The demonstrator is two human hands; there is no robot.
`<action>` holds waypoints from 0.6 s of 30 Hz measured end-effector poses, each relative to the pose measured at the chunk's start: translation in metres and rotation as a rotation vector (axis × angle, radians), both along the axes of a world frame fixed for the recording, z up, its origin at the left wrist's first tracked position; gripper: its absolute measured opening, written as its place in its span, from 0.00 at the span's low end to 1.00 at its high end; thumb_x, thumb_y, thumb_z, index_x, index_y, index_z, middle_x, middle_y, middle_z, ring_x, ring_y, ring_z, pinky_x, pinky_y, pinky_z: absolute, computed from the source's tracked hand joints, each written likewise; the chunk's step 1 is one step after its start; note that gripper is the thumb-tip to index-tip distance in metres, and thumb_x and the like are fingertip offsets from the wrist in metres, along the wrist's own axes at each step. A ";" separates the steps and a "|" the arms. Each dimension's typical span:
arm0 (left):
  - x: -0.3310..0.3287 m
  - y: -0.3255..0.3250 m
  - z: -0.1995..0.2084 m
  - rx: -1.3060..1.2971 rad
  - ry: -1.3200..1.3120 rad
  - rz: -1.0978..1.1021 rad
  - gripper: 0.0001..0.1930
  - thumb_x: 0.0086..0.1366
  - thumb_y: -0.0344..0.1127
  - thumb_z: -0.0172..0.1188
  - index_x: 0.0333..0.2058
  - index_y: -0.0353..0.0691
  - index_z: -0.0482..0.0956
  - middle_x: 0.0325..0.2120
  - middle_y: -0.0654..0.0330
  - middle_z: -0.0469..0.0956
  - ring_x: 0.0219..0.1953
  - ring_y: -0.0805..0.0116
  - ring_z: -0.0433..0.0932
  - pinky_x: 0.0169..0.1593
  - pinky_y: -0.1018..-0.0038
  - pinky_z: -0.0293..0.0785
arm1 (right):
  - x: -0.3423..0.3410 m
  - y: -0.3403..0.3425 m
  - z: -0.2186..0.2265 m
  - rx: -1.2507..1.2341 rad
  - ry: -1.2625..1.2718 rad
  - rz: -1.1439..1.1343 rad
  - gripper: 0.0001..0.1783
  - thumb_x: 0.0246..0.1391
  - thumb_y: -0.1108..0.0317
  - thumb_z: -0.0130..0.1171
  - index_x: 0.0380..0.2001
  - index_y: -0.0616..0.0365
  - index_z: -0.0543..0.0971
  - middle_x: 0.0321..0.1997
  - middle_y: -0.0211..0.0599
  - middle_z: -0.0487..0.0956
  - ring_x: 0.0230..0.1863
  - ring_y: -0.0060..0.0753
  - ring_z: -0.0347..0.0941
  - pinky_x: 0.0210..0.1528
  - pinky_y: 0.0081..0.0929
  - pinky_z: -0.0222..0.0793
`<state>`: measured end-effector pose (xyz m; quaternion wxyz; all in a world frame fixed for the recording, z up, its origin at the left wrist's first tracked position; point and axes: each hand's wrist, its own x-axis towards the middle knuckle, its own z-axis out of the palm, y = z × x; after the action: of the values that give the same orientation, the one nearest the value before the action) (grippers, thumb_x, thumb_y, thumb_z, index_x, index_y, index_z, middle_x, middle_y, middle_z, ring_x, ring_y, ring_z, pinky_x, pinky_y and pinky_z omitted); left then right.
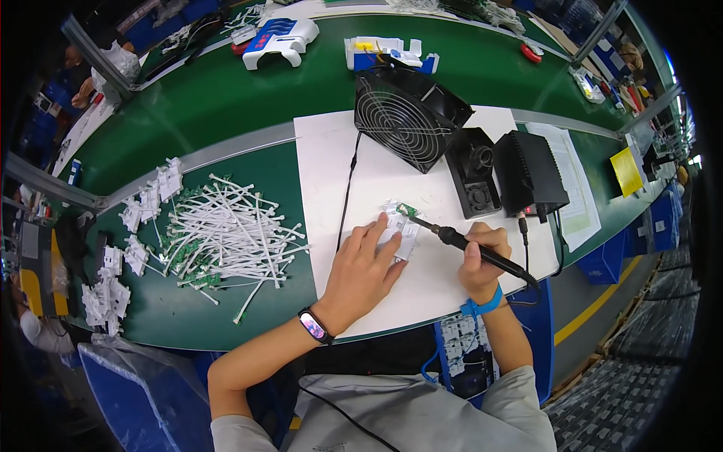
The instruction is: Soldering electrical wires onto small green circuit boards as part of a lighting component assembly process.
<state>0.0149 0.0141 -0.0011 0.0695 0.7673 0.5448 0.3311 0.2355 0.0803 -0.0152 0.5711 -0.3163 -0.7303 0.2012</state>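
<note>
My right hand [486, 262] is closed round the black handle of a soldering iron [454, 237]. The iron's tip meets a small green circuit board [406, 209] at the far end of a white plastic part [405, 246]. My left hand [360, 273] grips that part against the white sheet [320, 181], with its fingers over the part's left side and the thumb near its lower edge. To the left lies a heap of white cables [226, 233] with small green boards among them. The board's solder points are too small to make out.
Beyond my hands stand a black fan [407, 113], a black soldering iron stand [474, 177] and a black power unit [529, 177] with a cord. White plastic parts [107, 297] are piled at the left edge. A metal rail [241, 149] crosses behind; white-and-blue housings [282, 41] sit past it.
</note>
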 end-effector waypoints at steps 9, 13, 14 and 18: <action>-0.001 -0.001 0.001 -0.018 0.010 -0.008 0.21 0.53 0.34 0.71 0.46 0.34 0.81 0.56 0.45 0.71 0.48 0.52 0.72 0.51 0.64 0.74 | -0.005 0.004 0.000 -0.039 0.172 0.054 0.10 0.57 0.68 0.56 0.30 0.64 0.69 0.20 0.35 0.69 0.20 0.20 0.59 0.23 0.21 0.53; -0.001 -0.001 -0.001 -0.014 0.012 -0.006 0.21 0.54 0.34 0.71 0.47 0.34 0.80 0.56 0.45 0.71 0.49 0.51 0.72 0.51 0.63 0.74 | -0.005 0.005 0.002 -0.075 0.162 0.043 0.11 0.58 0.67 0.56 0.30 0.64 0.69 0.20 0.35 0.69 0.21 0.21 0.59 0.23 0.21 0.52; -0.001 -0.001 -0.001 -0.014 0.011 -0.006 0.21 0.54 0.34 0.71 0.47 0.34 0.80 0.56 0.45 0.71 0.49 0.51 0.72 0.51 0.63 0.74 | -0.004 0.005 0.001 -0.067 0.172 0.037 0.11 0.58 0.66 0.56 0.30 0.64 0.69 0.21 0.35 0.69 0.21 0.21 0.59 0.23 0.21 0.52; -0.001 -0.001 -0.002 -0.007 0.009 -0.011 0.22 0.54 0.34 0.71 0.47 0.34 0.80 0.57 0.45 0.71 0.49 0.51 0.72 0.51 0.63 0.74 | -0.003 0.006 -0.001 -0.050 0.210 0.016 0.13 0.59 0.64 0.56 0.29 0.63 0.70 0.20 0.35 0.69 0.20 0.20 0.58 0.23 0.22 0.51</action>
<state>0.0143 0.0135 -0.0028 0.0717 0.7714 0.5422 0.3253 0.2329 0.0866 -0.0157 0.6347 -0.3018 -0.6639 0.2557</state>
